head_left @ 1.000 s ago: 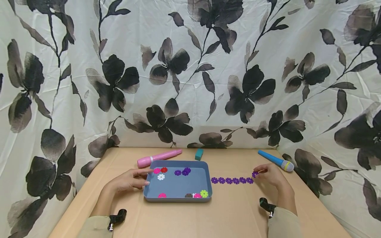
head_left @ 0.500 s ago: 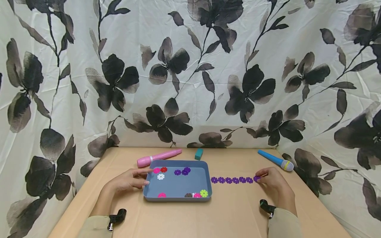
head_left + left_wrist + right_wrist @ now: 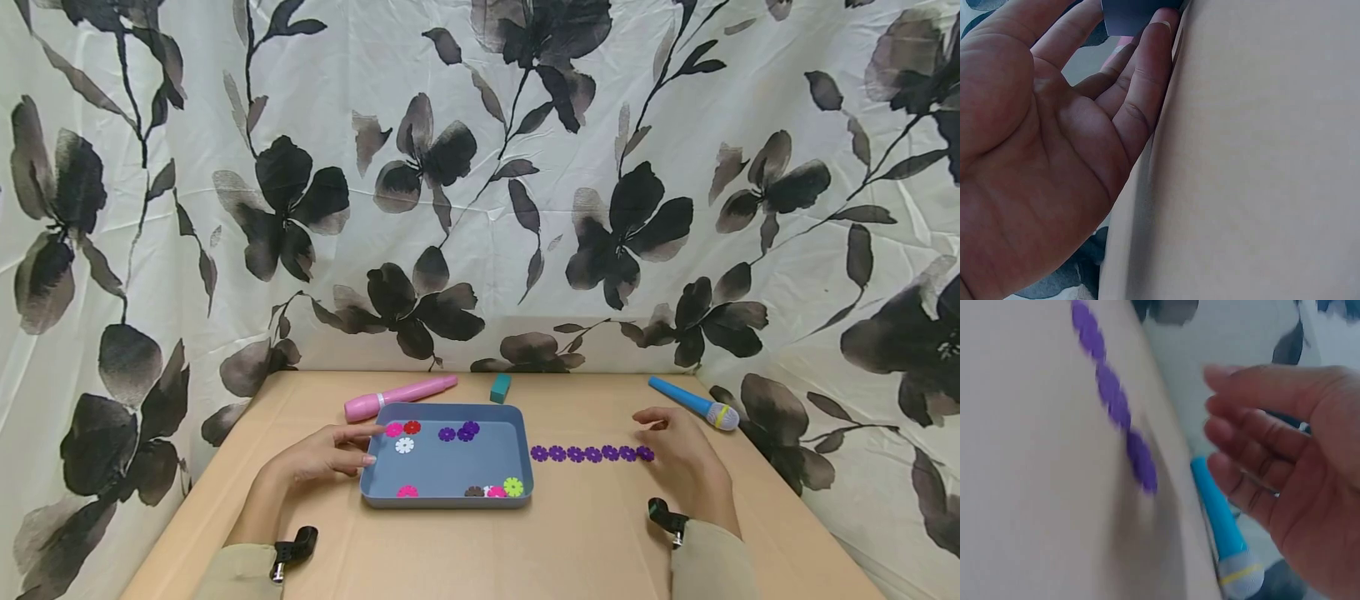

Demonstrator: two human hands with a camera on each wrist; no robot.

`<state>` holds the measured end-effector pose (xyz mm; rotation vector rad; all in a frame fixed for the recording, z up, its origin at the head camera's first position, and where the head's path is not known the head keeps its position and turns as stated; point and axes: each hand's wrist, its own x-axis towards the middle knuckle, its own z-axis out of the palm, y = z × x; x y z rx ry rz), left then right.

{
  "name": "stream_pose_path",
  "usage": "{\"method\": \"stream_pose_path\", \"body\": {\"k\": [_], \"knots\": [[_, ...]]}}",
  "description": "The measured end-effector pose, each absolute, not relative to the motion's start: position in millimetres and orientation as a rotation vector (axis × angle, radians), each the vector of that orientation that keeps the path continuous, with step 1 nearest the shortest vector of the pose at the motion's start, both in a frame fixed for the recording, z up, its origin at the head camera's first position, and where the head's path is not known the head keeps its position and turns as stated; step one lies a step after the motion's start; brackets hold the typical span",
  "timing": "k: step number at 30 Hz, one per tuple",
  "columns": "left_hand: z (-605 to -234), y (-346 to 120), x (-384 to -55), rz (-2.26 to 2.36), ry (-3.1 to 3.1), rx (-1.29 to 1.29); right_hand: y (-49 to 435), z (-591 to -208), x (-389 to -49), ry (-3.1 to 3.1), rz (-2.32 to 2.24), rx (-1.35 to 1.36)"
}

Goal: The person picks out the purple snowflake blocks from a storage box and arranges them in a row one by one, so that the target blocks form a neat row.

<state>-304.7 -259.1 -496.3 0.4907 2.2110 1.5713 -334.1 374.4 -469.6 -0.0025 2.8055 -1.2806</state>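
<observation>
My left hand (image 3: 322,454) rests at the left side of a blue-grey tray (image 3: 442,503), its index finger and thumb touching the rim. In the left wrist view, the fingers (image 3: 1150,69) reach the tray's dark outer wall (image 3: 1141,17). A row of purple flower-shaped discs (image 3: 593,454) lies on the table, running right from the tray. My right hand (image 3: 686,454) is just past the right end of that row, holding nothing. The right wrist view has its fingers (image 3: 1260,434) loosely bent and apart from the last purple disc (image 3: 1141,461).
Inside the tray lie purple discs (image 3: 468,431), pink (image 3: 393,430), red (image 3: 412,427), white (image 3: 404,446), brown (image 3: 474,492) and lime (image 3: 513,487) ones. Behind are a pink tube-shaped object (image 3: 401,397), a teal block (image 3: 500,388) and a blue toy microphone (image 3: 693,402). A floral curtain (image 3: 525,208) hangs behind the table.
My right hand has set a purple disc down at the row's right end and let it go. Its fingers have opened and lifted slightly away. The left hand and tray stay put.
</observation>
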Motion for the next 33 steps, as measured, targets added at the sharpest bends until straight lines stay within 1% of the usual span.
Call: {"method": "stream_pose_path", "body": {"k": [3,11,19,24,28,33], "knots": [[-497,-259,-305,1.567,2.214,0.498,359,-465,-340,2.919,-1.291,-0.155],[-499,-259,-307,1.563,2.214,0.494,324,-458,-350,2.985,-1.397,-0.345],[-498,-260,-308,1.565,2.215,0.494,287,-451,-354,2.917,-1.558,-0.424],[-497,-259,-307,1.581,2.199,0.502,259,-444,-352,2.844,-1.668,-0.566],[-496,-259,-306,1.592,2.194,0.507,239,-444,-351,2.794,-1.683,-0.657],[-494,-258,-305,1.599,2.190,0.495,215,-447,-349,2.757,-1.676,-0.703]]}}
